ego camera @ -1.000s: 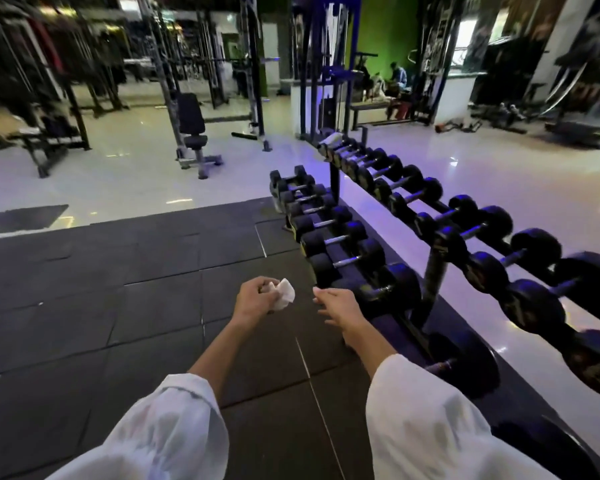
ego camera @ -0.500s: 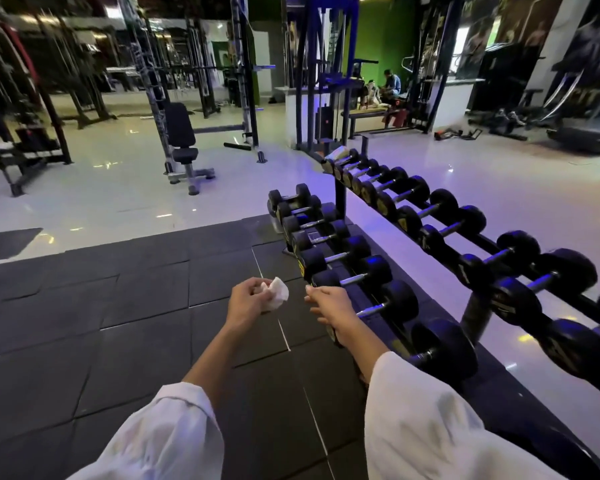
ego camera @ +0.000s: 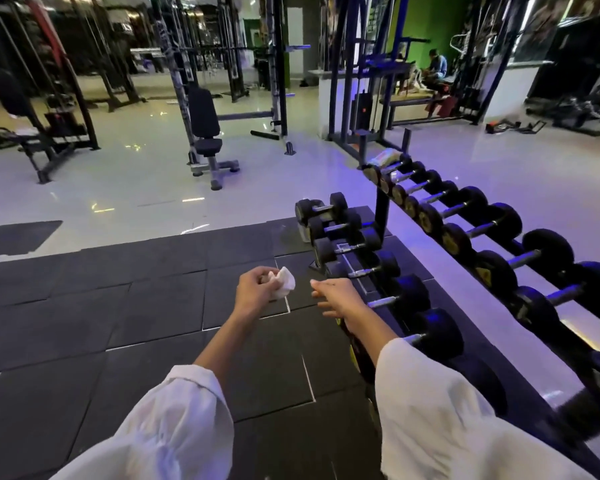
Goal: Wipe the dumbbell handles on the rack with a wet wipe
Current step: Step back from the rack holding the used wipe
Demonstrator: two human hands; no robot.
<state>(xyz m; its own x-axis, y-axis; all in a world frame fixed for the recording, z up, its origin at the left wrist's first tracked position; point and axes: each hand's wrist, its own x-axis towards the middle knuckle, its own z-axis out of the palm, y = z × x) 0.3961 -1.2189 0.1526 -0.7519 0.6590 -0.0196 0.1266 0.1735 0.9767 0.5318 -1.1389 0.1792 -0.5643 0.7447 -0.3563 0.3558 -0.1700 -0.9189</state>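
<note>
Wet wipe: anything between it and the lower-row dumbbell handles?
Yes, partly. The right hand hangs open between the wet wipe, gripped in the left hand, and the nearest lower-row handle. Farther handles appear to have nothing in front.

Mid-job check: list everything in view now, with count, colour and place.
wet wipe: one, white, crumpled in left hand
lower dumbbells: several, black with metal handles, low row at right
upper dumbbells: several, black, raised tier further right
rack: one, dark, holding both rows
floor mats: many, dark grey, underfoot
bench: one, black, on pale floor behind
seated person: one, far back by green wall
left hand: grips the wipe
right hand: open, empty, beside lower dumbbells
</note>
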